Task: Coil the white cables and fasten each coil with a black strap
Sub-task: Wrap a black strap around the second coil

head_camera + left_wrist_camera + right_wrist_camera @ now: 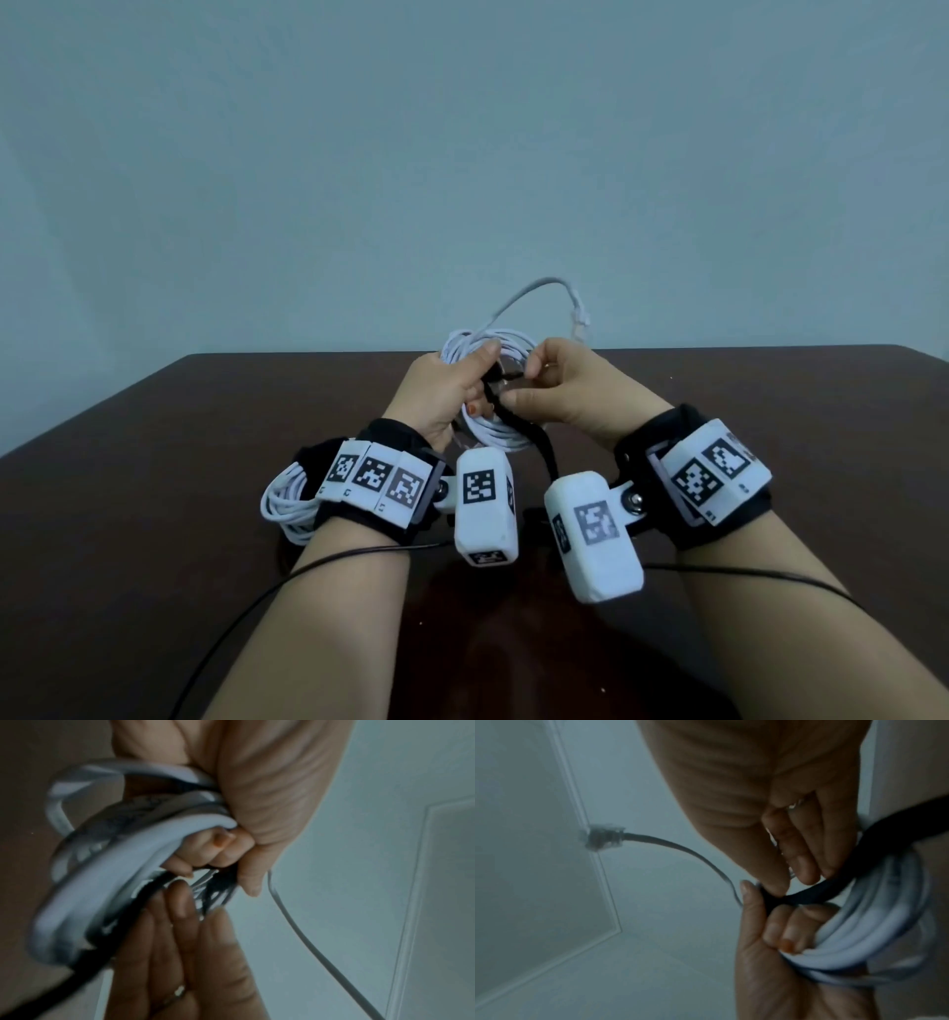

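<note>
1. Left hand [452, 393] – fingers curled round the white cable coil [495, 434], which it holds above the table [154, 437]; the left wrist view shows the bundled turns [123, 862] clamped between the fingers and the palm
2. Right hand [562, 390] – just beside the left hand, fingertips touching it; thumb and forefinger pinch the black strap [518, 429] where it crosses the coil
3. Black strap – in the right wrist view it runs as a band [854, 876] from the pinch point across the coil [875, 943]; its free tail hangs down from the hands toward the wrists
4. Loose cable end – a single strand rises from the coil beyond both hands and bends over to a connector [580, 313]; the connector [603, 838] hangs free in air
5. Second white cable coil [290, 506] – lies on the table under the left wrist, partly hidden by the wrist band; something black at its far end, not clear whether it is a strap
6. Containers – cannot tell of any in view
7. Obstruction – the two white wrist cameras [485, 506] stand between the head view and the lower part of the held coil
</note>
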### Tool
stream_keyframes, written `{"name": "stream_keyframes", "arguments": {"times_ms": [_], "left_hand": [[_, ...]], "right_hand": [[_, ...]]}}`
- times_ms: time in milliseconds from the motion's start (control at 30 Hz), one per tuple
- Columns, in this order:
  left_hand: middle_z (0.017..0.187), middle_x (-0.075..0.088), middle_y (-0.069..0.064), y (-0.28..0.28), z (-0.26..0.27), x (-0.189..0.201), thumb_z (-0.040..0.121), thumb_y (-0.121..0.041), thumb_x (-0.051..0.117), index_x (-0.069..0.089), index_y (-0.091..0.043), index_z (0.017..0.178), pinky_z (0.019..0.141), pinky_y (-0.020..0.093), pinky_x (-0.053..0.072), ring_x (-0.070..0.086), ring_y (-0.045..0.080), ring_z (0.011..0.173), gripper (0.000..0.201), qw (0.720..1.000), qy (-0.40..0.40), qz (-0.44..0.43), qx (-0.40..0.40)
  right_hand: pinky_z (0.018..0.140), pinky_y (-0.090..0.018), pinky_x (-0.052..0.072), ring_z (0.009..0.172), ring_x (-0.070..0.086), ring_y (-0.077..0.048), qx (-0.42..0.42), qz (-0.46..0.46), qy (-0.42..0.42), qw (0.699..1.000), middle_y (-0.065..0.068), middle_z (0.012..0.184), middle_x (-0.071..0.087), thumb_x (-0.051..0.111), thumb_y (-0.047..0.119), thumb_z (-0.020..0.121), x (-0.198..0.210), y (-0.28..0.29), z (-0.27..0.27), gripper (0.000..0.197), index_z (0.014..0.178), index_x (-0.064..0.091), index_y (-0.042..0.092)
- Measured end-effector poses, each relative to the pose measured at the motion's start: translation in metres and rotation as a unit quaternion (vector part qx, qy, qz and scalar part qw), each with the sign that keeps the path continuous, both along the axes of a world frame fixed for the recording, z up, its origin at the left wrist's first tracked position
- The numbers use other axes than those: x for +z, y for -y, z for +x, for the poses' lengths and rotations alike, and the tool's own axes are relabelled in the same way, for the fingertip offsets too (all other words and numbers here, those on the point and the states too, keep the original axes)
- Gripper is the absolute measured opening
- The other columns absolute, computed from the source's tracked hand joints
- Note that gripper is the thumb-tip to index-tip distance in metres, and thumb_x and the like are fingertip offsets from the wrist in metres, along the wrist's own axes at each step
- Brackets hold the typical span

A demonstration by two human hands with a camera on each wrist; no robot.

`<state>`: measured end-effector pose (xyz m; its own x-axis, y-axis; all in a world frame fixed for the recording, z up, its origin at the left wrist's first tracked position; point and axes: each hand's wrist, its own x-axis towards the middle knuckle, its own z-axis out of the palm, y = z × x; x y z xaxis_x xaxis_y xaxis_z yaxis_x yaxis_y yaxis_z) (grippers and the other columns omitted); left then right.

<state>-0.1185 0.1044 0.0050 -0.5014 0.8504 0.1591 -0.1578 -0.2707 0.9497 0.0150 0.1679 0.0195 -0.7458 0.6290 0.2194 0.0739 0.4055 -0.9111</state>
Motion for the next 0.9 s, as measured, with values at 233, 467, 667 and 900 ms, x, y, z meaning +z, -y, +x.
{"name": "stream_keyframes", "arguments": {"times_ms": [233,467,667,900], "left_hand": [[0.036,0.030,-0.001,0.000,0.004,0.001,0.091,-0.021,0.060,0.046,-0.009,0.061,0.037,0.016,0.033,0.032,0.010,0.028,0.035,0.998,0.043,-0.030,-0.023],[0.038,0.036,-0.002,-0.001,0.008,-0.003,0.090,-0.020,0.063,0.052,-0.008,0.072,0.043,0.021,0.038,0.036,0.012,0.033,0.024,0.999,-0.015,-0.034,-0.035],[0.041,0.044,-0.003,-0.006,0.008,-0.010,0.089,-0.021,0.064,0.059,-0.002,0.095,0.045,0.021,0.038,0.040,0.012,0.036,0.020,0.991,-0.111,-0.051,-0.047],[0.041,0.050,0.005,-0.005,-0.008,-0.014,0.061,-0.055,0.067,0.063,0.001,0.075,0.070,0.044,0.045,0.047,0.024,0.046,0.058,0.984,-0.162,-0.072,0.005]], "right_hand": [[0.088,-0.037,0.051,0.092,0.066,-0.029,0.012,0.115,0.054,0.992,-0.015,0.099,0.070,0.063,-0.002,0.079,-0.004,0.004,-0.003,0.020,0.086,0.060,0.016],[0.070,-0.018,0.038,0.071,0.054,-0.001,-0.034,0.250,0.177,0.951,0.009,0.080,0.065,0.045,0.005,0.089,-0.002,0.011,-0.003,0.032,0.103,0.071,0.017],[0.079,-0.020,0.037,0.108,0.055,-0.022,-0.027,0.294,0.277,0.914,-0.005,0.112,0.064,0.043,0.007,0.093,0.004,0.014,-0.003,0.028,0.111,0.065,0.012],[0.095,-0.032,0.046,0.105,0.061,-0.018,-0.015,0.269,0.138,0.953,-0.001,0.107,0.070,0.045,-0.005,0.079,-0.006,0.009,-0.006,0.038,0.102,0.069,0.014]]}}
